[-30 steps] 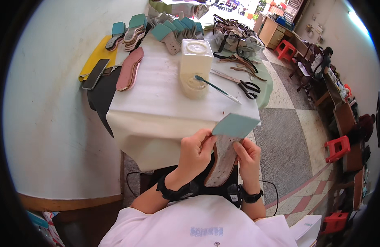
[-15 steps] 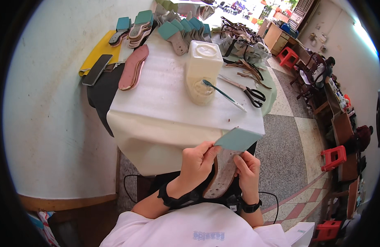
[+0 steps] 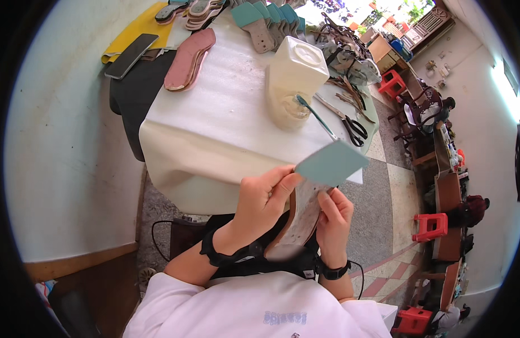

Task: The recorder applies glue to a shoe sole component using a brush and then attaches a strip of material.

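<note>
Both hands hold a shoe insole upright over my lap, just in front of the white-covered table. My left hand grips its left edge and pinches a teal rectangular sheet at the insole's top. My right hand grips the right edge below the sheet. The insole's speckled pale face and brown rim face me. Both wrists carry black bands.
On the table stand a cream plastic jug and a glue tub with a teal-handled brush. Black scissors lie to the right. Pink soles, teal insoles, a phone sit farther back. Red stools stand at right.
The view has shifted nearer to the table. The hands keep the same grip on the insole and teal sheet, with the sheet tilted slightly more to the right.
</note>
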The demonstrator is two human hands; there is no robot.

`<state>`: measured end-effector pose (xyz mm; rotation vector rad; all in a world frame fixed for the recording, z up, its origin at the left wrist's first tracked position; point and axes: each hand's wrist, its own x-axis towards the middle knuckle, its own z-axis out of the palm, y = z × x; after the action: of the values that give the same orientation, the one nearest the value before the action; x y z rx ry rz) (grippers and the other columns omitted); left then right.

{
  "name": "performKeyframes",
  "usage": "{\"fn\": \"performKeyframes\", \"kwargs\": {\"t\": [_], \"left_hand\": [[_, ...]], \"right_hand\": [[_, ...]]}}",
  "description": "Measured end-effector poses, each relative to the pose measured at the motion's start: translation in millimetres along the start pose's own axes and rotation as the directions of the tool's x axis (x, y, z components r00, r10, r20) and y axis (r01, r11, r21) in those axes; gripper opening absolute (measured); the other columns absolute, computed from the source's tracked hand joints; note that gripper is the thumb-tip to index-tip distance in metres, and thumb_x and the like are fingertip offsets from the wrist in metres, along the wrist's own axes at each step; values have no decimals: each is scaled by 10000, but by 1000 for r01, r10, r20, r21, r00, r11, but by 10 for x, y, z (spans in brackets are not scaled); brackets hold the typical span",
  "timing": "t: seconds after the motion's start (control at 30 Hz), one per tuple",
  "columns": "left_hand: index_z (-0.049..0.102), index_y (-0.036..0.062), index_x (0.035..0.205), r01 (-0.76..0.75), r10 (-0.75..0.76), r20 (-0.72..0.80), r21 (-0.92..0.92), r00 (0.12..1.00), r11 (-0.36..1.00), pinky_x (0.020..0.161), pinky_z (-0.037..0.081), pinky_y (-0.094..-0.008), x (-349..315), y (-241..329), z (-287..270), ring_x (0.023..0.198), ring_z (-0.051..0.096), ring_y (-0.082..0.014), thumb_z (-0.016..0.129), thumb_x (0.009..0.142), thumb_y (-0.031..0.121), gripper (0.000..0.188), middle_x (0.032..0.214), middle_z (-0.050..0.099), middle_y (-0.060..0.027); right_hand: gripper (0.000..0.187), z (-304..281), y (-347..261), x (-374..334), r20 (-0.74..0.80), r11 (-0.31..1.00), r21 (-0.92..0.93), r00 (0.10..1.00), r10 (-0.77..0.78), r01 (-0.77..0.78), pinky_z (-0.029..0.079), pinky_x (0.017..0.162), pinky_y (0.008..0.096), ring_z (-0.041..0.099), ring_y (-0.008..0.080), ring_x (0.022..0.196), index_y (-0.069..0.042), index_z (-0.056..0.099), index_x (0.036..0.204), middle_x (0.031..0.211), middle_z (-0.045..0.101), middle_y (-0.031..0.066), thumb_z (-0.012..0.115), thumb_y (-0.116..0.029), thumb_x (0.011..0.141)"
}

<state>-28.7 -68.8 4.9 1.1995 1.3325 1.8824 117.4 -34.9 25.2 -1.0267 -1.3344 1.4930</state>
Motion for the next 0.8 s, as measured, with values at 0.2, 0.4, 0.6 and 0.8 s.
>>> {"fn": "performKeyframes", "kwargs": {"t": [0.2,0.4,0.6,0.8], "left_hand": [[628,-3,1032,188,-168,394,-13,904,982,711,489,-253,-145,-359,-456,798,636,-117,562,887,109,195,837,682,-98],[574,17,1137,-63,-262,679,415,686,908,888,439,-394,-797,-1682,-812,1016,578,-335,523,901,235,325,1057,619,-194],[483,-47,1204,70,-331,611,409,719,910,1002,368,-392,-302,-2606,-817,1181,459,-360,475,926,259,413,1237,507,-227],[484,-45,1204,56,-212,620,262,756,963,995,375,-396,270,-3048,-657,1175,465,-357,481,922,256,412,1228,513,-225]], "right_hand": [[155,163,26,183,-131,983,145,987,-95,113,311,444,171,414,0,537,19,595,950,713,550,-30,537,-115,896],[167,-317,88,129,-345,890,381,932,-113,249,298,426,186,364,44,518,0,522,954,659,433,-23,520,-161,910],[175,-534,148,-19,-140,678,703,977,-164,214,298,412,202,312,76,476,6,482,895,588,353,1,508,-167,904],[184,-348,111,-40,-109,699,693,984,-139,176,312,415,206,330,81,473,14,500,880,574,357,4,493,-167,910]]}}
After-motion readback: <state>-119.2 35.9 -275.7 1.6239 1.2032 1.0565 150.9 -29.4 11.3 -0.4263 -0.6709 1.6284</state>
